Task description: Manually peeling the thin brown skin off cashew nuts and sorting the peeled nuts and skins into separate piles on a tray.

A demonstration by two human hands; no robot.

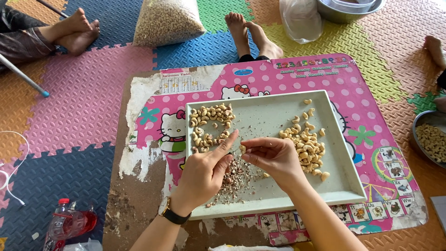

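Note:
A pale grey tray (344, 153) lies on a low pink table (371, 107). One pile of cashew nuts (210, 121) sits at the tray's left, another cashew pile (306, 142) at its right. Brown skin flakes (237, 179) lie in the tray's near middle. My right hand (274, 158) pinches a single cashew nut (242, 148) at its fingertips. My left hand (204, 174), with a wristwatch, presses a small thin tool against that nut; the tool is mostly hidden.
A clear bag of cashews (165, 21) lies on the coloured foam mats beyond the table. A metal bowl of nuts (429, 137) stands at the right edge, another metal basin (348, 9) at top. Other people's bare feet (251, 30) are nearby. A red drink bottle (67, 223) lies lower left.

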